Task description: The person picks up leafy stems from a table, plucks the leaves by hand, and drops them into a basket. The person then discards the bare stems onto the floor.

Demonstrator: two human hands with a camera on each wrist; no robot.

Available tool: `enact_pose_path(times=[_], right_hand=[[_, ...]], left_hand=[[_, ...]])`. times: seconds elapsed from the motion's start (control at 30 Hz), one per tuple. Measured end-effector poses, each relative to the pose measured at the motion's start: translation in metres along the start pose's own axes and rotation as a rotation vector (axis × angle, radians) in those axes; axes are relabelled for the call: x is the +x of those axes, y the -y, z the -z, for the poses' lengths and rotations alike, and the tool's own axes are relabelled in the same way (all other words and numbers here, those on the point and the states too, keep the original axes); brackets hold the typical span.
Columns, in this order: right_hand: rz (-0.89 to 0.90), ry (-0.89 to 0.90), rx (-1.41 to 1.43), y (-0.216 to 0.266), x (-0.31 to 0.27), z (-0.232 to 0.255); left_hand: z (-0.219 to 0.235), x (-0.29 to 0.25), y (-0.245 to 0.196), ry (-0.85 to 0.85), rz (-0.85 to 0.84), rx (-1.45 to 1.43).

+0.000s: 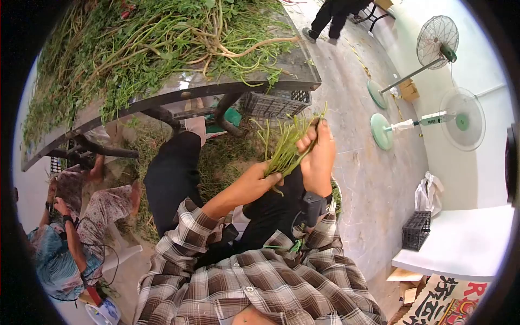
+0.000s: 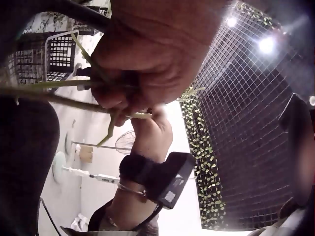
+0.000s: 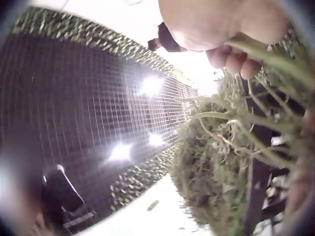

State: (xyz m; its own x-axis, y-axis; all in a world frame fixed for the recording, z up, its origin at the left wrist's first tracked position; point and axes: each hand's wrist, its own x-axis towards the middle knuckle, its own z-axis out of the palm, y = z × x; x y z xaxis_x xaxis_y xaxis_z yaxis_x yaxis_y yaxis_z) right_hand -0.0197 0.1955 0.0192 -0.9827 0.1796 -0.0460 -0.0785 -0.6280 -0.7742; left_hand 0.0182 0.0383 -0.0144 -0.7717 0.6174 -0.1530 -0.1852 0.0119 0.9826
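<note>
A bunch of green stems (image 1: 283,145) is gripped low down by my left hand (image 1: 246,186), thumb and fingers curled round it. Just right of the bunch, my right hand (image 1: 318,157) is raised with bent fingers, pinching stem ends near its fingertips. The left wrist view has my left hand (image 2: 152,54) close up over thin stems (image 2: 59,98), with my right hand (image 2: 153,135) behind it. In the right wrist view, my right hand (image 3: 221,24) is at the top, beside blurred stems (image 3: 268,56); its full grip is partly hidden.
Leafy plants (image 1: 162,49) are heaped on a table (image 1: 206,86) ahead. A black crate (image 1: 276,103) stands beneath its edge. Cut greenery (image 1: 225,162) covers the floor. A person in patterned clothes (image 1: 70,233) sits at left; fans (image 1: 437,40) stand at right, beyond a white table (image 1: 460,238).
</note>
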Motion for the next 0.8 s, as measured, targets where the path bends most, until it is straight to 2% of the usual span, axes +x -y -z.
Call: enact_pose_path(times=[0.03, 0.07, 0.1, 0.13, 0.17, 0.23, 0.33, 0.37, 0.47, 0.5, 0.6, 0.67, 0.7, 0.73, 0.77, 0.8], right_hand=[[0.08, -0.048, -0.155, -0.002, -0.001, -0.002], [0.08, -0.047, -0.156, -0.003, -0.002, -0.001], [0.183, -0.075, -0.26, -0.006, -0.003, 0.002], [0.286, -0.103, -0.363, -0.009, -0.005, 0.005], [0.285, -0.102, -0.364, -0.012, -0.007, 0.011], [0.135, -0.093, -0.537, -0.019, -0.018, 0.025], [-0.207, 0.265, -0.486, -0.032, -0.043, 0.028], [-0.282, 0.369, -0.581, -0.035, -0.049, 0.029], [-0.466, 0.476, -0.265, -0.035, -0.058, 0.012], [-0.464, 0.48, -0.262, -0.038, -0.056, 0.014], [-0.415, 0.484, -0.351, -0.045, -0.054, 0.015], [-0.179, 0.466, -0.64, -0.045, -0.058, 0.004], [-0.026, 0.503, -0.752, -0.05, -0.057, 0.004], [-0.026, 0.504, -0.754, -0.049, -0.057, 0.007], [0.056, 0.544, -0.992, -0.047, -0.057, 0.009], [0.142, 0.579, -1.23, -0.043, -0.056, 0.009]], left_hand=[[0.001, 0.002, 0.002, -0.036, -0.007, -0.036], [0.002, 0.002, 0.004, -0.074, -0.014, -0.074], [0.004, 0.002, 0.003, -0.075, -0.014, -0.075], [0.008, 0.001, 0.002, -0.125, -0.012, -0.196], [0.011, 0.0, 0.0, -0.177, -0.009, -0.317], [0.014, -0.001, -0.004, -0.231, -0.053, -0.408], [0.019, -0.003, -0.011, -0.302, -0.137, -0.511], [0.021, -0.004, -0.012, -0.319, -0.157, -0.538], [0.024, -0.005, -0.013, -0.337, -0.194, -0.551], [0.025, -0.007, -0.015, -0.324, -0.172, -0.56], [0.027, -0.01, -0.023, -0.322, -0.16, -0.555], [0.029, -0.011, -0.025, -0.336, -0.171, -0.548], [0.031, -0.012, -0.026, -0.33, -0.146, -0.441], [0.033, -0.013, -0.025, -0.324, -0.118, -0.334], [0.034, -0.012, -0.021, -0.324, -0.118, -0.335], [0.035, -0.01, -0.016, -0.355, -0.12, -0.094]])
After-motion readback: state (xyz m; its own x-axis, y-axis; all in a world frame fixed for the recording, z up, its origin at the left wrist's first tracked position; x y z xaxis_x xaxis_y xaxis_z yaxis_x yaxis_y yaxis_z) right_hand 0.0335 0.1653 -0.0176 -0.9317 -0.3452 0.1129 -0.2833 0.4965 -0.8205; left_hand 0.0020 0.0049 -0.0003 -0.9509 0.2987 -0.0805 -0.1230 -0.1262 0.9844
